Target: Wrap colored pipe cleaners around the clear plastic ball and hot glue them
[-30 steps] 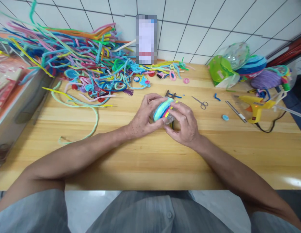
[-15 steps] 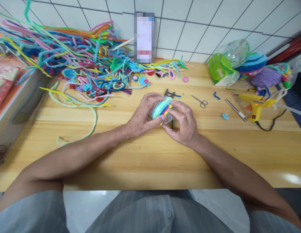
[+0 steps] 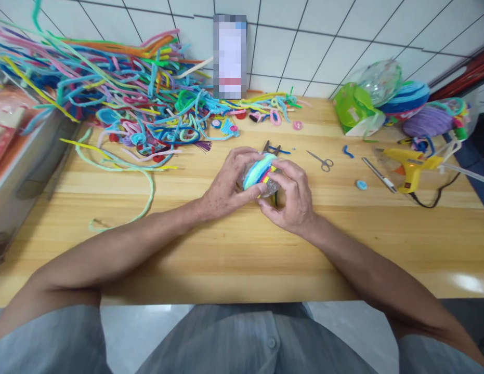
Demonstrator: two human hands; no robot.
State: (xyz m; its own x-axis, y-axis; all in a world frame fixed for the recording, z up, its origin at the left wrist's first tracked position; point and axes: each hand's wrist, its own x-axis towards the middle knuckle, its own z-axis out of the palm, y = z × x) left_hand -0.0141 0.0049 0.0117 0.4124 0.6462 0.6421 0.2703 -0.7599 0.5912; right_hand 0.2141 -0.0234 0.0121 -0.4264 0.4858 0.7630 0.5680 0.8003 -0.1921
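Between my two hands is a clear plastic ball [image 3: 259,174] banded with green, blue, pink and yellow pipe cleaners. My left hand [image 3: 231,182] grips its left side, the thumb stretched across the front. Curled around the right side is my right hand [image 3: 291,196], its fingertips touching the coloured bands. Just beyond the ball, dark plier jaws [image 3: 271,147] poke out; the rest of the pliers is mostly hidden behind the ball and hands. A short blue pipe cleaner piece [image 3: 284,151] lies by the jaws.
Small scissors [image 3: 323,162], a pen-like cutter [image 3: 379,175] and a yellow glue gun [image 3: 411,167] lie to the right. A tangled heap of pipe cleaners [image 3: 128,98] covers the back left. A phone [image 3: 230,57] leans on the tiled wall; wrapped balls [image 3: 406,98] sit back right.
My right hand has shifted very slightly left around the ball. Both hands keep their hold, and the whole view has moved a little.
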